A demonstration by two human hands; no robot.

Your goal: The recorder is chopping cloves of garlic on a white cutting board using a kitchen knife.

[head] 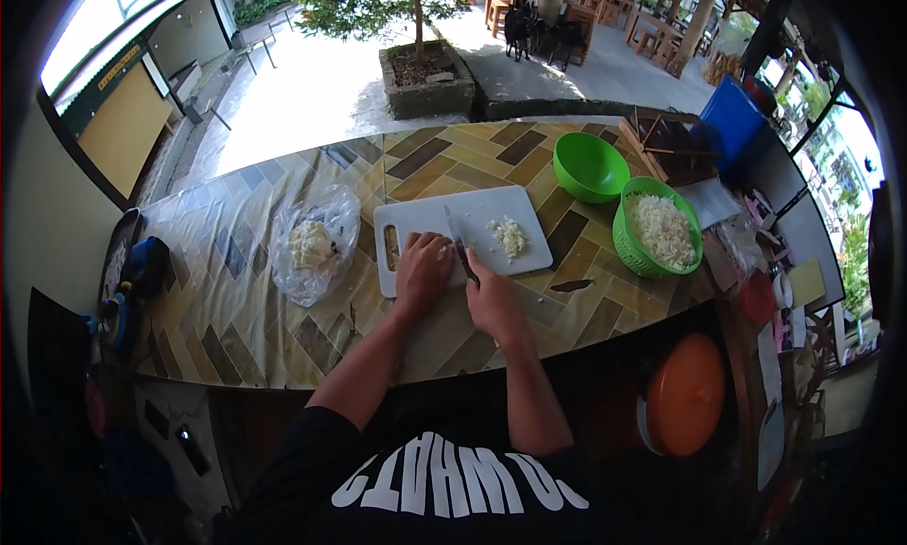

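Note:
My right hand grips the dark handle of a kitchen knife, its blade pointing away from me over a white plastic cutting board. Just left of the blade, my left hand rests on the board with curled fingers around a small pale piece of food, mostly hidden. On the board's right side lies a small heap of finely chopped pale food. A clear plastic bag left of the board lies opened around larger pale pieces.
A green bowl stands behind a green basket full of white shredded or grainy food. Farther right are a blue container and a red lid. An orange-lidded bucket sits below the tile-patterned table's front edge.

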